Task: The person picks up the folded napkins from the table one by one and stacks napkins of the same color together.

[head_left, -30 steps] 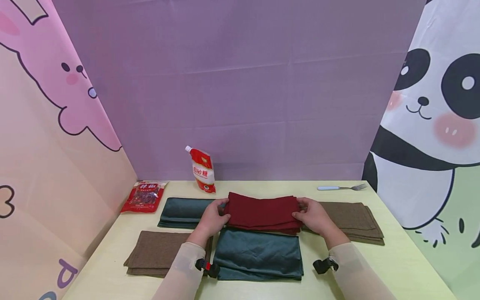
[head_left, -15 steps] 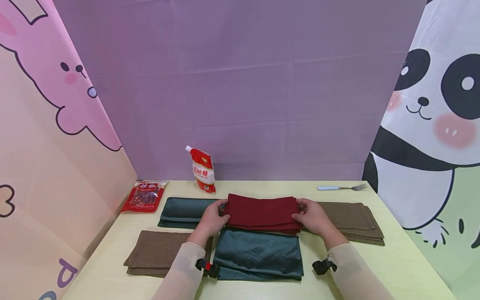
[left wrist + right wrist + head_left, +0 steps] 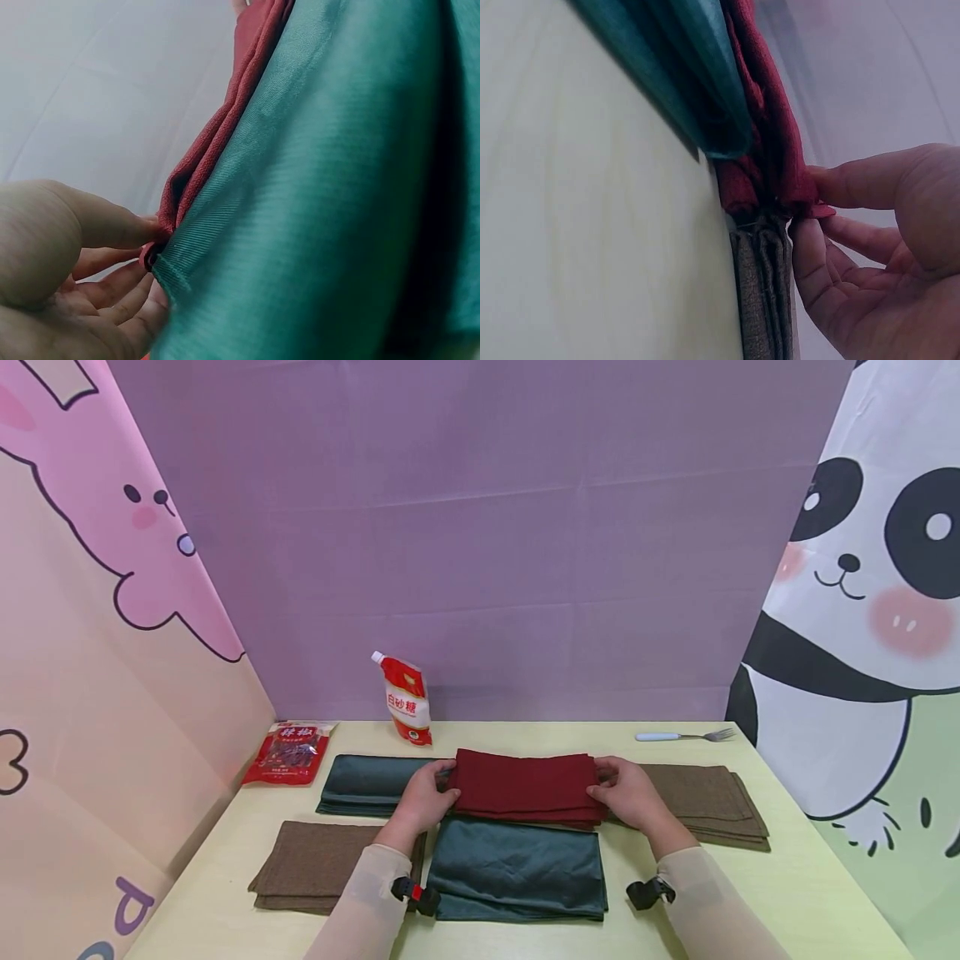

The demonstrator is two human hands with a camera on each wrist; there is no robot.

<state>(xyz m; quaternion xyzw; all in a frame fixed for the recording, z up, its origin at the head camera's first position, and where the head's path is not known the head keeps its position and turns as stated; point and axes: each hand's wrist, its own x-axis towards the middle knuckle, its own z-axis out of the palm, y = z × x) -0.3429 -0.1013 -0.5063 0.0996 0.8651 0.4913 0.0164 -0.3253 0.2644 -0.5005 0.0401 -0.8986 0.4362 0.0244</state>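
Note:
A folded dark red cloth [image 3: 525,785] lies at the back middle of the table, spread between both hands. My left hand [image 3: 422,795] pinches its left end, thumb on top and fingers beneath, as the left wrist view shows. At the opposite end my right hand [image 3: 628,792] pinches a corner of the red cloth [image 3: 799,184] between thumb and fingers. A folded teal cloth [image 3: 517,870] lies just in front of the red one. Another teal cloth [image 3: 367,785] is behind my left hand, and a folded brown cloth [image 3: 705,802] sits beside my right hand.
Another folded brown cloth [image 3: 322,860] lies front left, partly under my left forearm in view. Along the back are a red packet [image 3: 288,753], a red and white spouted pouch [image 3: 407,702] standing upright, and a fork [image 3: 682,736] with a pale handle. A purple backdrop [image 3: 480,543] rises behind.
The back edge of the red cloth has sunk slightly. Both hands keep their hold at its ends, and the other things stay put.

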